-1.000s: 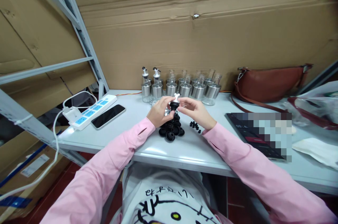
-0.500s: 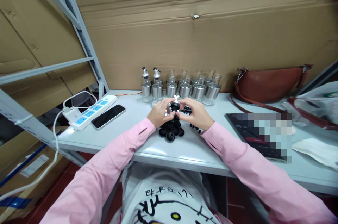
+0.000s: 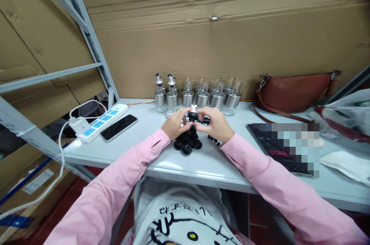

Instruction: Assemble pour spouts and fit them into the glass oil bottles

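Note:
Between my two hands is a bottle pourer (image 3: 193,115) with a silvery top and a black ribbed stopper below. My left hand (image 3: 175,122) pinches it from the left, and my right hand (image 3: 215,123) grips it from the right. Right under them lies a pile of black rubber stoppers (image 3: 186,148). Small black parts (image 3: 214,140) are scattered beside my right hand, some partly hidden by it. Behind the hands stand several glass bottles with metal bands (image 3: 203,98); two at the left carry pourer tops (image 3: 171,80).
At the left lie a white power strip (image 3: 101,123) and a phone (image 3: 119,127). A brown bag (image 3: 295,93) rests at the back right, with a tablet (image 3: 271,148), partly blurred out, in front. A cardboard wall (image 3: 179,44) closes the back of the grey table (image 3: 121,156).
The pourer has shifted very slightly to the right and tilts a little differently between my fingers. Both hands keep their grip; everything else stays in place.

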Demonstrator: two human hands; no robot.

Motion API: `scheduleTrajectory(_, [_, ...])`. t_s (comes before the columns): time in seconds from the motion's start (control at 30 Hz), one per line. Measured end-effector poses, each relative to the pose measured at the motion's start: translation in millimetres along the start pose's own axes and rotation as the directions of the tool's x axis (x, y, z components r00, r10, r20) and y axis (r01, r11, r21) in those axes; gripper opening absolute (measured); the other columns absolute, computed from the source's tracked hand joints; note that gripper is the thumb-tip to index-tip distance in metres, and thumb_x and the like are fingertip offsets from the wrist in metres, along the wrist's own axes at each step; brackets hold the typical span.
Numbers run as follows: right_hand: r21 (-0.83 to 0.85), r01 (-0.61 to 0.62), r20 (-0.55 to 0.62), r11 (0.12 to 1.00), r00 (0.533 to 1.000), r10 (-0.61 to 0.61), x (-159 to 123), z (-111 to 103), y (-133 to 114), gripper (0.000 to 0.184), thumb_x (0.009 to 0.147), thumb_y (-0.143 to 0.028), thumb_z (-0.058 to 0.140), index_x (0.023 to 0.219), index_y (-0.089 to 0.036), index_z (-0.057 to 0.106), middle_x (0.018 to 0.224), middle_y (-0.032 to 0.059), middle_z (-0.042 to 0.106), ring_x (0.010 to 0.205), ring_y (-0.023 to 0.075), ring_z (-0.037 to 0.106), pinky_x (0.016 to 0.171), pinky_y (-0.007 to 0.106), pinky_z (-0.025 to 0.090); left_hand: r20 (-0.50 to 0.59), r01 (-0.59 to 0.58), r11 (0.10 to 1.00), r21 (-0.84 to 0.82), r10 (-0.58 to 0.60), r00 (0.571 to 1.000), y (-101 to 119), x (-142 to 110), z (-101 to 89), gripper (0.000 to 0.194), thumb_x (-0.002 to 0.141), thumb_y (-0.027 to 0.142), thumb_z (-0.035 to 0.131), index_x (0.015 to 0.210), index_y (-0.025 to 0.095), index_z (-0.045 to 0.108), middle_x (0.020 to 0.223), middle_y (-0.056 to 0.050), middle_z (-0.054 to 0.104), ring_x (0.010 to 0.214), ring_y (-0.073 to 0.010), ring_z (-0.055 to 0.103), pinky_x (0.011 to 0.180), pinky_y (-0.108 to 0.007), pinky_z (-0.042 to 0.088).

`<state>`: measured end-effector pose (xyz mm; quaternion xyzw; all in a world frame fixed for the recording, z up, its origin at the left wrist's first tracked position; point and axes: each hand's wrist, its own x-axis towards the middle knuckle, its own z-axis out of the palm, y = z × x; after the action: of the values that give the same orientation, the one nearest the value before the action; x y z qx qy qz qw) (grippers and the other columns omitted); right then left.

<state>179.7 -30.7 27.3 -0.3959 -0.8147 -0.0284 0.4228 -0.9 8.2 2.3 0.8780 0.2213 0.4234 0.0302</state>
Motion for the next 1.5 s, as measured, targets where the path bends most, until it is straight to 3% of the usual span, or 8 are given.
scheduleTrajectory(0.87, [-0.065,0.047,-0.049,0.997,0.998,-0.050,0,0,0,0.010,0.068,-0.024,0.060,0.068,-0.020,0.051,0.055,-0.0049,0.051,0.052,0.0119,0.047,0.068,0.030,0.030,0.027,0.006,0.999,0.034,-0.007,1.000,4,0,-5.3,0.027,0.090,0.037,0.040,0.109,0.017,0.044,0.094,-0.005,0.059,0.069,-0.0146,0.056,0.076,-0.031,0.042])
scheduleTrajectory(1.17, [-0.029,0.012,-0.091,1.000,0.996,-0.014,0,1,3,0.011,0.069,-0.019,0.054,0.061,-0.020,0.048,0.052,-0.0048,0.052,0.052,0.0122,0.048,0.067,0.030,0.031,0.080,0.002,0.998,0.061,-0.007,0.997,8,1,-5.3,0.032,0.092,0.037,0.037,0.115,0.016,0.045,0.100,-0.007,0.060,0.075,-0.0158,0.056,0.081,-0.032,0.041])
scheduleTrajectory(1.33, [0.009,0.015,-0.065,1.000,0.998,-0.014,0,-1,0,0.004,0.075,-0.023,0.055,0.075,-0.019,0.055,0.061,-0.0026,0.056,0.060,0.0144,0.055,0.069,0.031,0.033,0.038,-0.048,0.996,0.078,0.046,0.998,10,2,-9.0,0.035,0.092,0.032,0.035,0.122,0.015,0.045,0.109,-0.010,0.055,0.092,-0.0183,0.055,0.083,-0.031,0.041])
scheduleTrajectory(1.5, [0.092,0.011,-0.062,0.996,0.998,-0.005,0,-2,-3,0.021,0.073,-0.024,0.058,0.093,-0.019,0.056,0.075,0.0013,0.060,0.069,0.0173,0.057,0.069,0.031,0.041,0.066,-0.036,0.991,0.131,0.028,0.997,7,2,-7.5,0.040,0.089,0.027,0.037,0.128,0.018,0.041,0.109,-0.009,0.053,0.093,-0.0181,0.054,0.084,-0.031,0.041])
